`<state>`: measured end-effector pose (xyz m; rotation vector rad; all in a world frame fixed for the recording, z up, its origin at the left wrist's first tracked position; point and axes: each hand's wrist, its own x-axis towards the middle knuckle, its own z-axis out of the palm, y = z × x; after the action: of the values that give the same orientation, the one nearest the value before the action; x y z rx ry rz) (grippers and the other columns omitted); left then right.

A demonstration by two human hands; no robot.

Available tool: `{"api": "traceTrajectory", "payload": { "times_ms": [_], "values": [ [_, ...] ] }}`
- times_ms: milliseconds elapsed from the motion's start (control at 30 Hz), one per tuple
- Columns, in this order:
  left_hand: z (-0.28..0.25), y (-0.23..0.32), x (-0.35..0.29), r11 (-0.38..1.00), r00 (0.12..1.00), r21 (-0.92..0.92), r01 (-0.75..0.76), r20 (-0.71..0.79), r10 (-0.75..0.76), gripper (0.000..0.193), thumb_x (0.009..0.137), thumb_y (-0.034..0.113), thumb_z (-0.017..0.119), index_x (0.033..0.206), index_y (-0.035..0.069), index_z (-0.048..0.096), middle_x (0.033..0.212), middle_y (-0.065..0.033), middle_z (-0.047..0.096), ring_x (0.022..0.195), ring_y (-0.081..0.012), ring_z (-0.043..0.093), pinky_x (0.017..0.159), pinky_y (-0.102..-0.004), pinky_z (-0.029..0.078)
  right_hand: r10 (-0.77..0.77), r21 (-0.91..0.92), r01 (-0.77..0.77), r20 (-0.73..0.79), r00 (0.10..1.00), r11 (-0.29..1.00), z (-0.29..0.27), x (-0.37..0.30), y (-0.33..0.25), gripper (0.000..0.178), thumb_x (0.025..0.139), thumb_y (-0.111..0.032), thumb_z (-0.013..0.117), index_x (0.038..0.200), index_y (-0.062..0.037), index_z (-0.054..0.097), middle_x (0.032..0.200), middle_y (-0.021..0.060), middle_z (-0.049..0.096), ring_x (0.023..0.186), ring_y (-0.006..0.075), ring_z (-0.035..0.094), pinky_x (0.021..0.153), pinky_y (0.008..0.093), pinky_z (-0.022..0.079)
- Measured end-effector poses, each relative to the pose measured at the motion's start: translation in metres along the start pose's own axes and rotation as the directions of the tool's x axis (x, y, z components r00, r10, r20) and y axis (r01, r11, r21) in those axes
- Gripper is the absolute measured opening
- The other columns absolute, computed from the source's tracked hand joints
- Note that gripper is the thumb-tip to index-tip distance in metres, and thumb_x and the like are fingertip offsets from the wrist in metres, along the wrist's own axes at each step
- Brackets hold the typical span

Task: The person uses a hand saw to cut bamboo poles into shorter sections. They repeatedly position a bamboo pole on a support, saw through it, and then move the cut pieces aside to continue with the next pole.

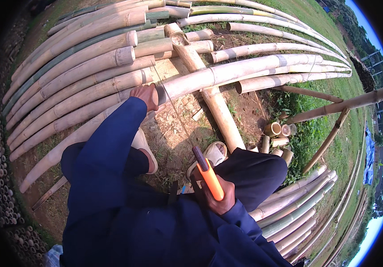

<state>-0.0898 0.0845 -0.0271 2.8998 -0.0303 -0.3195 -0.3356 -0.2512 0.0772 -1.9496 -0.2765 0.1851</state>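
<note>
My left hand (146, 96) is closed at the near-left end of a thick, pale bamboo pole (236, 71), its fingers curled against the end. In my right hand (222, 198) is the orange and dark handle of a handsaw (212, 180). The saw's thin blade runs up and left from the handle and crosses the pole close to my left hand. Whether its teeth are in the bamboo, I cannot tell. Beneath the pole, a bamboo crosspiece (222, 113) slants across, notched near its far end.
Several long bamboo poles (89, 53) lie side by side at the left; more poles (285, 46) stretch away at the far right. Short bamboo offcuts (272, 129) stand and lie right of the crosspiece. A pole frame (345, 104) rises at right. Another pole stack (293, 218) is near my right knee.
</note>
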Motion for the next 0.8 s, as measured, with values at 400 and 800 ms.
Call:
{"api": "traceTrajectory", "payload": {
  "times_ms": [400, 800],
  "values": [
    [0.005, 0.003, 0.0, 0.999, 0.998, 0.017, 0.046, -0.038, -0.045, 0.064, 0.069, 0.036, 0.086, 0.115, 0.0, 0.061, 0.105, -0.0244, 0.073, 0.102, -0.039, 0.072, 0.093, -0.0477, 0.056, -0.014, -0.024, 0.013, -0.031, 0.999, 1.0, 0.008, -0.003, 0.007, 0.016, 0.092, -0.001, 0.072, 0.107, 0.0028, 0.07, 0.08, 0.0151, 0.072, 0.067, 0.0248, 0.073, 0.063, 0.0337, 0.055],
    [-0.003, -0.002, 0.005, 1.0, 1.0, 0.002, 0.002, 0.025, -0.002, 0.067, 0.066, 0.037, 0.088, 0.114, -0.002, 0.063, 0.109, -0.0228, 0.074, 0.105, -0.0377, 0.072, 0.095, -0.046, 0.055, 0.007, 0.04, -0.003, -0.095, 0.995, 0.999, 0.054, 0.062, 0.029, 0.012, 0.096, -0.005, 0.069, 0.102, 0.0041, 0.066, 0.071, 0.0135, 0.062, 0.064, 0.0149, 0.059, 0.061, 0.0336, 0.048]
  ]
}}
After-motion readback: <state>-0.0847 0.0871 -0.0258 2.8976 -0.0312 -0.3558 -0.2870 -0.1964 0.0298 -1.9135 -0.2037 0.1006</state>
